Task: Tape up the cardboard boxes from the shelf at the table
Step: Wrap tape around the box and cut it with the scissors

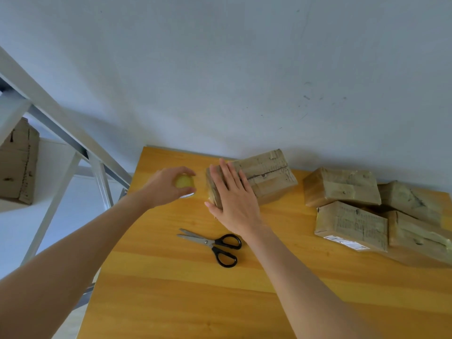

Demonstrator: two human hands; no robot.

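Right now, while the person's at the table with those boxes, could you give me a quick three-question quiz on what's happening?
1. True or false: the scissors lie on the table, in neither hand.
2. What does the left hand grip? A) tape roll B) scissors C) a pen
3. Fill in: the right hand presses flat on a cardboard ____.
Key: 1 true; 2 A; 3 box.
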